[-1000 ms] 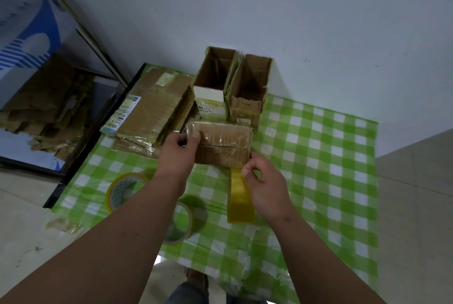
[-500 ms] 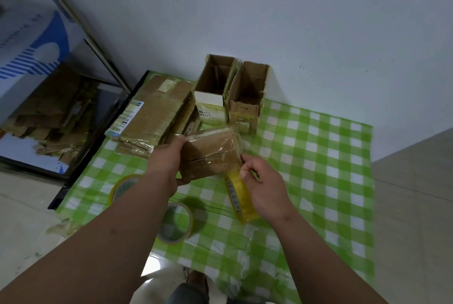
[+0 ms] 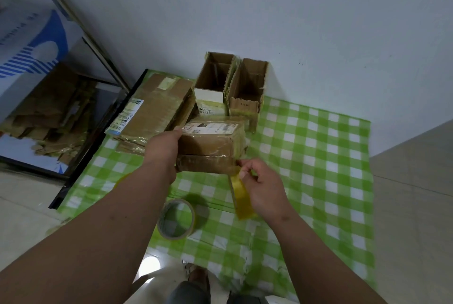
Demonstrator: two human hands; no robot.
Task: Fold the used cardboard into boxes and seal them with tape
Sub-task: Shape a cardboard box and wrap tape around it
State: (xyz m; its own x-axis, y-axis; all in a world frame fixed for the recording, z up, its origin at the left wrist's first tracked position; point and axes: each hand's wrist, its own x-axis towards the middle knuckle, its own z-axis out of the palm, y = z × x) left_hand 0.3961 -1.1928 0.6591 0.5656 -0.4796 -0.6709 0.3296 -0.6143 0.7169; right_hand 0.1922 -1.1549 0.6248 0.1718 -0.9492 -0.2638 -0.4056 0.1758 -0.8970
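The table [image 3: 318,156], under a green checked cloth, stands against a white wall and carries all the work. At its far left lies a stack of flat cardboard [image 3: 152,112], not folded yet, so I judge that much of the task is left. Behind, at the wall, two boxes [image 3: 235,83] stand upright with open tops; they are formed, but whether their bottoms are taped I cannot tell. In the middle, just in front of them, is the closed box [image 3: 213,147], shiny with tape on its top and side, and this is the one now in work. The left hand [image 3: 163,147] holds it at its left end, the thumb on top and the fingers out of sight behind. The right hand [image 3: 263,188] grips the yellow tape roll [image 3: 241,198] just below the right front corner of the box, and its grip is pinching the tape end near that corner; it seems the sealing of this box is near its end. A second roll [image 3: 176,218] lies flat on the cloth nearer the person, untouched.
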